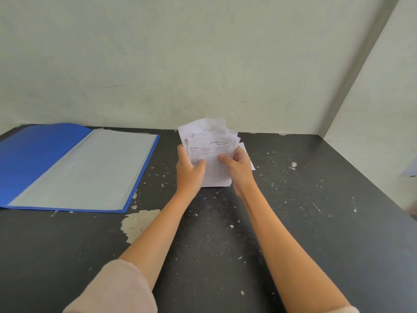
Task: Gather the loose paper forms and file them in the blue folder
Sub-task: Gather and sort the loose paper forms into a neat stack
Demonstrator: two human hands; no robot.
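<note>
A stack of white paper forms [211,145] stands upright near the back of the dark table, its top sheets fanned and uneven. The front sheet is a ruled note form with handwriting. My left hand [189,169] grips the stack's left edge, thumb across the front. My right hand [237,166] grips the right edge, thumb on the front sheet too. The blue folder [33,159] lies open at the left, its clear plastic sleeve pages [90,168] facing up. One more white sheet [249,159] shows behind my right hand.
The dark table [214,233] is scuffed, with a chipped pale patch [137,222] near the folder's corner. A pale wall [203,64] runs along the back and a second wall [388,109] closes the right side.
</note>
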